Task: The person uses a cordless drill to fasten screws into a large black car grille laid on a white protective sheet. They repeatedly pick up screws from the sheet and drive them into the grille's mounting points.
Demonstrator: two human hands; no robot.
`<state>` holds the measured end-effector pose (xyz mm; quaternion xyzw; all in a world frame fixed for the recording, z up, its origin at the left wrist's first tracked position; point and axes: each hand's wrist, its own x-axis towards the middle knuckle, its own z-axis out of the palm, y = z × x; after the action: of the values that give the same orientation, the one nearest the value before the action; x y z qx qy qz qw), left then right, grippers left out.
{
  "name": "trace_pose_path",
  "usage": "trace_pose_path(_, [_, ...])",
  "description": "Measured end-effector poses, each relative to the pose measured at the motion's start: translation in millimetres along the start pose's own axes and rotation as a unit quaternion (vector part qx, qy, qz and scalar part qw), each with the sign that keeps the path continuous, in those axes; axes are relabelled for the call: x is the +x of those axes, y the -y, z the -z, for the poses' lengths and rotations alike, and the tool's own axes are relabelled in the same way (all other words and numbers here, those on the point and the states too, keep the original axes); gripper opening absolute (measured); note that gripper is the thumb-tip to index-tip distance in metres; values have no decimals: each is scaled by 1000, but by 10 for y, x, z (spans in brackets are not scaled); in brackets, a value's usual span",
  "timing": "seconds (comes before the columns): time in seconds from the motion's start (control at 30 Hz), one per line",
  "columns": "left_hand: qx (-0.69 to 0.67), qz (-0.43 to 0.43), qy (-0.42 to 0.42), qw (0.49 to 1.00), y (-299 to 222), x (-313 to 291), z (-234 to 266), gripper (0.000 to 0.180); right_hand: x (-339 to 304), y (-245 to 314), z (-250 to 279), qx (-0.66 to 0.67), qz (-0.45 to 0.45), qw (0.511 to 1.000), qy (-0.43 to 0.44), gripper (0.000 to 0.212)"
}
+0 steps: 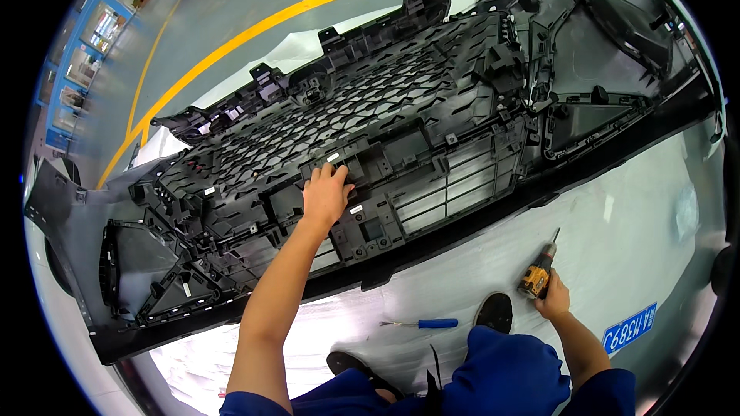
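Observation:
A large black car front bumper (432,240) with a honeycomb grille (339,127) lies with its ribbed inner side facing me. My left hand (327,196) reaches onto its middle, fingers bent round a part of the centre bracket and thumb to the right; the fingertips are partly hidden. Low on the right, my right hand (553,298) is closed round the handle of a yellow and black cordless drill (536,276). The drill's long bit points up and away from me, apart from the bumper. A blue-handled tool with a thin metal shaft (437,323) lies between my feet and the bumper.
Pale protective sheeting (617,216) spreads under and in front of the bumper. A blue licence plate (630,328) lies at lower right. My dark shoes (493,313) stand close to the tool. Beyond are a yellow floor line (308,5) and a blue rack (65,119) at far left.

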<state>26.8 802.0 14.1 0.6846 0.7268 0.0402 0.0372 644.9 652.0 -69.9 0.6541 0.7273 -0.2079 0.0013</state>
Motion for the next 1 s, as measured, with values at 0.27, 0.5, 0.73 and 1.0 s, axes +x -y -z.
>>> trace_pose_path(0.27, [3, -31, 16, 999, -21, 4, -57, 33, -22, 10, 13, 15, 1, 1000, 0, 91])
trace_pose_path(0.5, [-37, -34, -20, 999, 60, -65, -93, 37, -1, 52, -11, 4, -15, 1000, 6, 91])
trace_pose_path(0.73, [-53, -54, -113, 991, 96, -303, -187, 35, -52, 56, -49, -1, -21, 1000, -8, 89])
trace_pose_path(1.0, [-30, 1, -115, 993, 10, -308, -254, 35, -30, 10, -109, 19, -30, 999, -10, 95])
